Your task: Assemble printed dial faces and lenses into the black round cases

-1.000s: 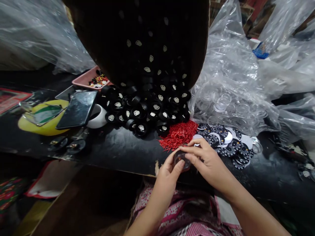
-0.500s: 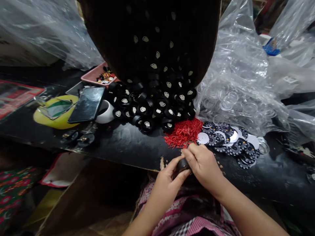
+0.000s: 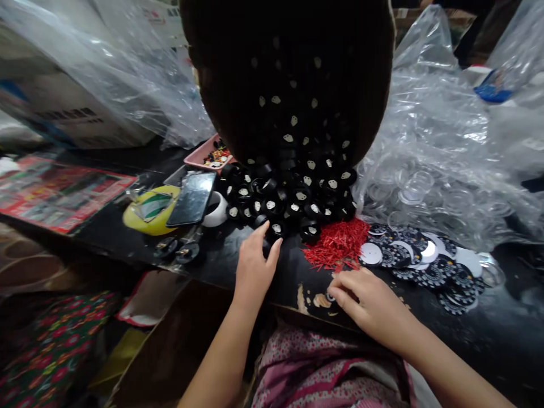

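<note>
My left hand (image 3: 255, 260) reaches to the front edge of a pile of black round cases (image 3: 276, 228), many showing a small pale plate. Its thumb and forefinger are spread, near a dark case; whether they touch it I cannot tell. Low over the table edge, my right hand (image 3: 368, 300) has its fingers curled in. A small, greyish rounded bit shows at its fingertips, too little to name. Just beyond the right hand lies a heap of thin red pointers (image 3: 338, 243). Black and white printed dial discs (image 3: 425, 260) are spread to its right.
A large dark, open-mouthed container (image 3: 293, 34) stands behind the cases. Clear plastic rings (image 3: 416, 187) lie in plastic bagging at right. Leftward are a white tape roll (image 3: 216, 211), a phone (image 3: 192, 198), a yellow roll (image 3: 148, 224) and a pink tray (image 3: 196, 157).
Half a second ago both hands were together around a black round case. They have parted: the left moved forward and left to the pile, and the right stayed near the table edge.
</note>
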A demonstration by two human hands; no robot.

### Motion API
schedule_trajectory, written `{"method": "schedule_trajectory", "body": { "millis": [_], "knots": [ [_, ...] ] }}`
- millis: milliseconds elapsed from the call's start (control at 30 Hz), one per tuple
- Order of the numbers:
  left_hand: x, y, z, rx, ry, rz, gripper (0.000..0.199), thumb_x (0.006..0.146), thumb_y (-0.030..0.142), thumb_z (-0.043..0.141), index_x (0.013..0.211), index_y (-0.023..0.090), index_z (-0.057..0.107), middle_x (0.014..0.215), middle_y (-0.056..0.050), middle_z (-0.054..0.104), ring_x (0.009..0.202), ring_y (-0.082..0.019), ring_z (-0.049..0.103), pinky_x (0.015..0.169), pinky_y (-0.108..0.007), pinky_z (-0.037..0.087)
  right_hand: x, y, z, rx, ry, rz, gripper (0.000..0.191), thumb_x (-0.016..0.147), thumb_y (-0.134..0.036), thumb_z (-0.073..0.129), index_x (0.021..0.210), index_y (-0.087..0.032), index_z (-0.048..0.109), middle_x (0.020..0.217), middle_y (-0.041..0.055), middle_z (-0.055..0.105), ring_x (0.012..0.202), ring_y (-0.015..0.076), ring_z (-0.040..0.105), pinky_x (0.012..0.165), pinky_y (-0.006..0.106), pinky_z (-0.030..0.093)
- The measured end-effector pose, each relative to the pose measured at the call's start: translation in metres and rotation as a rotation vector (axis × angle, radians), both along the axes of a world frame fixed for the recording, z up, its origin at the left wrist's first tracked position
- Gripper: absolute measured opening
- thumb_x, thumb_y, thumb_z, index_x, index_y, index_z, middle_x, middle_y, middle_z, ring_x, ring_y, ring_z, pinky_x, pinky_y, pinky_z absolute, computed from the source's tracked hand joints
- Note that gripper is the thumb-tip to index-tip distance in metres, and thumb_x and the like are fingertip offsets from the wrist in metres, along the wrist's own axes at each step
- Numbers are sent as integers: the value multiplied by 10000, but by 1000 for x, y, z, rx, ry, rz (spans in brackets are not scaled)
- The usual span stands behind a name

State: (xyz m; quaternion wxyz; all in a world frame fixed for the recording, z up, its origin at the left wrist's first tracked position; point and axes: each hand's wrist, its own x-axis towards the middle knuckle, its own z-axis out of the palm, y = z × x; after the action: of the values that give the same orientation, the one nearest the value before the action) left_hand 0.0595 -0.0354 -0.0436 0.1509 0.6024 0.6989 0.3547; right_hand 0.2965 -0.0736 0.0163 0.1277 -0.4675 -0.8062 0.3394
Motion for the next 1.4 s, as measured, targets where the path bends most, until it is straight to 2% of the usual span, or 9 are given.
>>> {"method": "schedule_trajectory", "body": {
  "millis": [100, 267, 433, 567, 700, 833, 933, 1100, 1400],
  "knots": [
    [5, 23, -4, 17, 14, -37, 501, 870, 337, 620, 1325, 136, 562, 1392, -198, 576, 1359, -367, 467, 1171, -567, 290, 24, 7, -2, 47, -101, -32, 237, 1008, -268, 489, 871, -202, 671, 886, 25, 733, 823, 182, 650, 797, 334, 414],
    [6, 11, -8, -41, -85, 25, 702, 771, 416, 720, 1391, 169, 503, 1337, -175, 517, 1287, -371, 501, 1115, -554, 380, 60, 36, -10, 277, -340, -326, 260, 922, -265, 592, 1146, -175, 690, 1095, 139, 685, 1019, 299, 612, 882, 448, 421],
    [34, -34, 4, -185, -1005, 83, 526, 721, 428, 779, 1167, 245, 570, 1172, -74, 633, 905, -194, 653, 795, -323, 553, 71, 49, -19, 274, -303, -395, 249, 833, -249, 654, 1054, -149, 705, 1067, 148, 675, 1012, 326, 592, 880, 481, 427],
    [64, -64, 15, -413, -1431, 7, 605, 700, 440, 823, 1210, 271, 543, 862, 13, 670, 562, -87, 555, 541, -208, 465, 83, 48, -18, 247, -186, -437, 218, 930, -274, 536, 980, -190, 731, 915, 80, 733, 899, 253, 636, 852, 435, 468],
    [81, -70, 25, -528, -1557, -11, 489, 714, 409, 842, 1103, 270, 580, 820, 50, 660, 532, -60, 541, 517, -180, 453, 91, 41, -13, 293, -64, -503, 268, 967, -294, 496, 1019, -207, 744, 1028, 83, 731, 966, 233, 650, 895, 414, 484],
    [94, -66, 29, -558, -1620, -51, 410, 838, 466, 726, 1180, 306, 565, 1118, -31, 737, 853, -156, 725, 772, -260, 569, 70, 22, -9, 276, 103, -519, 230, 959, -279, 516, 963, -197, 731, 946, 73, 712, 907, 220, 654, 848, 385, 495],
    [108, -64, 30, -505, -1640, -29, 368, 925, 522, 579, 1229, 314, 570, 1245, -51, 713, 1114, -227, 701, 963, -358, 551, 44, 7, -7, 56, 219, -404, 222, 939, -245, 543, 1053, -205, 729, 945, 58, 709, 865, 194, 659, 816, 358, 507],
    [122, -62, 26, -478, -1727, 64, 347, 935, 451, 605, 1215, 247, 584, 1193, -59, 736, 1097, -210, 707, 1008, -374, 541, 30, 3, -8, -291, 360, -396, 329, 871, -201, 605, 1192, -192, 675, 888, 27, 696, 765, 159, 642, 710, 309, 514],
    [119, -70, 21, -518, -1663, 1, 296, 913, 406, 651, 1182, 286, 674, 1239, -25, 737, 1158, -224, 687, 1040, -377, 529, 34, 7, 4, -81, 364, -451, 93, 876, -276, 623, 832, -208, 670, 834, 14, 640, 769, 164, 603, 707, 304, 474]
  ]
}}
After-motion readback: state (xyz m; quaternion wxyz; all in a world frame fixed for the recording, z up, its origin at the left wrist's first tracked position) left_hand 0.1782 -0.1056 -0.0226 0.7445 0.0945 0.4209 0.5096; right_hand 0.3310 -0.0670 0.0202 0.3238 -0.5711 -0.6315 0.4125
